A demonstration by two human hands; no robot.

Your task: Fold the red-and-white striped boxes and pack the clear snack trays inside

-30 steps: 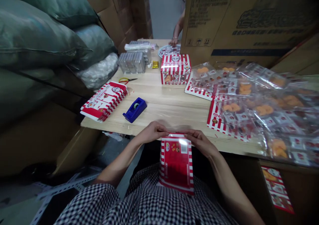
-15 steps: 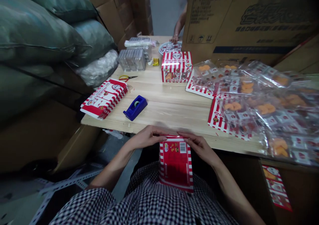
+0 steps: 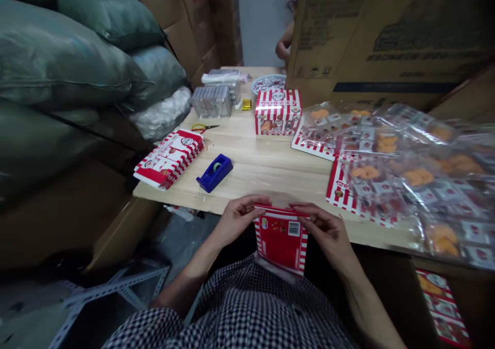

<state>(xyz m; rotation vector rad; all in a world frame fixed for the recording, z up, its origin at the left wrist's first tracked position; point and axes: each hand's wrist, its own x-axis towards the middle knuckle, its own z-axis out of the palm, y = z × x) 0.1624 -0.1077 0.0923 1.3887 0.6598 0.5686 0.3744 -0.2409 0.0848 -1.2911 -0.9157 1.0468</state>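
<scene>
since half a second ago, you have tipped up the red-and-white striped carton (image 3: 281, 241), its near edge now lifted higher, and the co-worker's arm (image 3: 284, 45) at the far end no longer reaches into the pale blue bowl (image 3: 266, 83). your left hand (image 3: 236, 221) pinches the carton's far left corner, thumb lying on its printed face and fingers stretched along the far edge, the forearm coming in from near left. your right hand (image 3: 328, 229) nips the far right corner between thumb and bent fingers, wrist turned inward, forearm slanting from near right. both grips are closed to about the carton's own thickness. it hangs between them at the near edge of the wooden table (image 3: 266, 163), barcode side towards you. left of centre sits a blue tape dispenser (image 3: 215, 173), with a stack of folded cartons (image 3: 169, 158) farther left and yellow-handled scissors (image 3: 204, 128) beyond. an assembled striped box (image 3: 277, 113) stands far centre; clear bags with orange pieces (image 3: 418, 177) spread over the right.
</scene>
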